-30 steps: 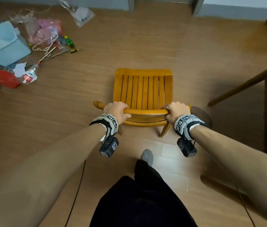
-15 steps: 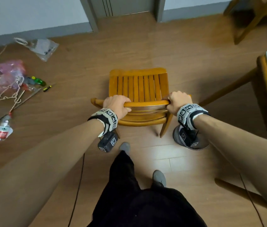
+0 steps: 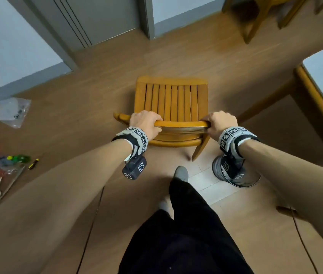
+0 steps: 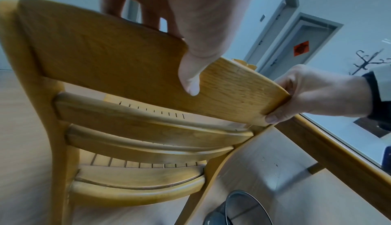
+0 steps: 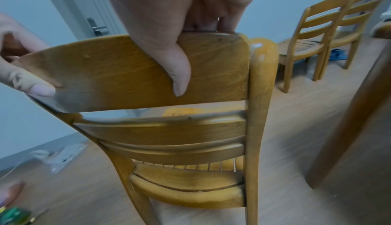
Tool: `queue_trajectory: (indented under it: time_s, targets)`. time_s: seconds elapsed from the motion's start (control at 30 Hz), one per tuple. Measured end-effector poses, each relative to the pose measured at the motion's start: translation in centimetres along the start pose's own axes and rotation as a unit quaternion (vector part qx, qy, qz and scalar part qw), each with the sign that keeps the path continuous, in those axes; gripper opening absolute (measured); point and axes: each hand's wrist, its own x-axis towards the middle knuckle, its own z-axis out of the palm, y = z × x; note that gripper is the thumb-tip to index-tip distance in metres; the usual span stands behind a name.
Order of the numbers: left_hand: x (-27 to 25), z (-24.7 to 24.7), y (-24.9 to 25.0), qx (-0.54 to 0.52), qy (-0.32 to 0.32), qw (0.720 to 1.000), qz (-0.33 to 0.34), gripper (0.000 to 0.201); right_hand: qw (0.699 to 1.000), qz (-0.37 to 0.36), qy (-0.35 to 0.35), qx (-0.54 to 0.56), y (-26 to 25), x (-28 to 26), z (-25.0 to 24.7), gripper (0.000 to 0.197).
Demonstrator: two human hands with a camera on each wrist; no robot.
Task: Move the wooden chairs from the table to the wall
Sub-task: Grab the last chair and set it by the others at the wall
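Note:
A wooden chair [image 3: 171,101] with a slatted seat stands in front of me, its back toward me. My left hand [image 3: 145,121] grips the left part of the top back rail [image 4: 110,58], thumb on the near face. My right hand [image 3: 221,121] grips the right end of the same rail [image 5: 211,68]. Two more wooden chairs [image 5: 313,33] stand side by side by the far wall. The table [image 3: 319,99], with a wooden rim and pale top, is on my right.
A grey door [image 3: 101,18] and pale wall [image 3: 8,52] lie ahead. A plastic bag [image 3: 10,111] and loose clutter [image 3: 2,165] lie on the floor at left. A dark round bin [image 3: 233,173] stands under my right wrist. My legs [image 3: 182,224] are below the chair.
The chair has gone forward and to the right with me, toward the door and wall. The floor clutter has slid to the left of view; the table edge has come in on the right.

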Motion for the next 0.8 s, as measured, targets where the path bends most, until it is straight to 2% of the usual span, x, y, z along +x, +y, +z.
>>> queue_trajectory:
  time_s: [0.27,0.5,0.8]
  targets:
    - [14.6,-6.1,1.6,0.025,-0.008,0.999,0.044,0.016,0.999,0.036,0.023,0.015,4.2,11.0,-6.1,0.036]
    - [27.4,-9.9,2.8,0.035,-0.039,0.997,0.064,0.015,0.998,0.062,0.002,0.023,7.6,21.5,-11.0,0.038]
    - [44.7,-16.2,4.6,0.024,-0.037,0.992,0.121,0.013,0.991,0.127,-0.006,0.042,12.2,35.1,-19.5,0.043]
